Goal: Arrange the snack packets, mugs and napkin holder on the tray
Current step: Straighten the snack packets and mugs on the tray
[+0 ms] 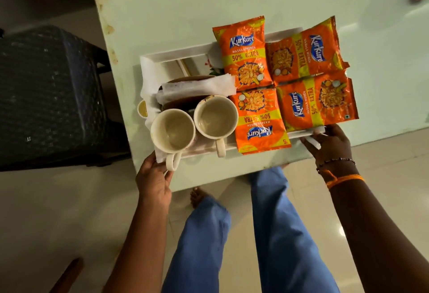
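On the pale green glossy worktop (232, 2) sits a white rectangular tray (176, 53), long axis running left-right across the view, slightly rotated so its right end lies farther up.

Right half of tray: four orange foil snack packets in a two-by-two block.
- far-left packet (242, 52): long axis toward/away from the person, logo end away.
- far-right packet (306, 52): long axis left-right, logo end to the right.
- near-right packet (318, 103): long axis left-right, logo end to the left.
- near-left packet (260, 122): long axis toward/away, logo end near, overhanging the tray's near rim.

Left half of tray: two cream ceramic mugs, upright, mouths up, rims touching. Left mug (173, 131) and right mug (216, 116) both have handles pointing toward the person, past the near rim. Just behind them, a dark brown napkin holder (185, 103) with white napkins, long axis left-right.

Left hand (154, 180): fingers curled at the tray's near-left corner, gripping it beside the left mug's handle.
Right hand (329, 142): fingers curled over the tray's near-right corner, gripping it.

Dark woven chair (46, 95) left of the worktop.
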Demonstrator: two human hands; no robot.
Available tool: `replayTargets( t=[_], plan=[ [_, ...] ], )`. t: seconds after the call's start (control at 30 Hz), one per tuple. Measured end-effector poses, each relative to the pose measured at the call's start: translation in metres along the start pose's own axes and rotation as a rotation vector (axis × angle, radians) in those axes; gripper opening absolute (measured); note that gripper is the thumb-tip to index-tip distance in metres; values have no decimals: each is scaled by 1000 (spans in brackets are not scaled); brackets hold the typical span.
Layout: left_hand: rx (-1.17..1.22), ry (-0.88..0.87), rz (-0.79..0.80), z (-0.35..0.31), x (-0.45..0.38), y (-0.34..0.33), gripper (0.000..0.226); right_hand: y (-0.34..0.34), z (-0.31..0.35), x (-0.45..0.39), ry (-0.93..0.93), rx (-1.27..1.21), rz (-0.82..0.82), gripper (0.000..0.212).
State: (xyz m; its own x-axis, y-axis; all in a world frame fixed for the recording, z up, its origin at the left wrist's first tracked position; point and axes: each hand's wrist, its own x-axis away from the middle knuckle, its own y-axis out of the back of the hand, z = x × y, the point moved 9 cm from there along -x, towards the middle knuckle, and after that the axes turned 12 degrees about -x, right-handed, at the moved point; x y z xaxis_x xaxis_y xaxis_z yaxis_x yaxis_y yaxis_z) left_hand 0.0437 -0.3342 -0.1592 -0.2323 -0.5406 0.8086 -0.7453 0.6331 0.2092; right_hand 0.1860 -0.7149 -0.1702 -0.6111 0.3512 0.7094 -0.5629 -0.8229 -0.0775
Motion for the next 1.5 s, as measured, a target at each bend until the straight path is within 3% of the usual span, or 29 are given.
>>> replayTargets(
  t=[0.33, 0.57, 1.0, 1.13, 1.27, 1.4, 1.5],
  plan=[
    [23, -14, -31, -16, 23, -137, 39, 2, 119, -90, 77, 66, 20, 40],
    [-9, -48, -22, -31, 27, -207, 44, 1, 156, -150, 18, 48, 39, 37],
    [27, -12, -56, -30, 26, -236, 38, -7, 176, -180, 16, 109, 49, 37],
    [28, -41, 65, -28, 30, -237, 41, -7, 175, -174, 3, 86, 45, 34],
    [35, 35, 110, -4, 50, -231, 41, 4, 172, -165, -81, 152, 74, 32],
    [-373, 2, 238, 28, 103, -251, 36, 37, 162, -132, -212, -33, 11, 30],
    [-537, -6, 430, 55, 149, -296, 32, 57, 171, -113, -160, 34, 71, 24]
  ],
)
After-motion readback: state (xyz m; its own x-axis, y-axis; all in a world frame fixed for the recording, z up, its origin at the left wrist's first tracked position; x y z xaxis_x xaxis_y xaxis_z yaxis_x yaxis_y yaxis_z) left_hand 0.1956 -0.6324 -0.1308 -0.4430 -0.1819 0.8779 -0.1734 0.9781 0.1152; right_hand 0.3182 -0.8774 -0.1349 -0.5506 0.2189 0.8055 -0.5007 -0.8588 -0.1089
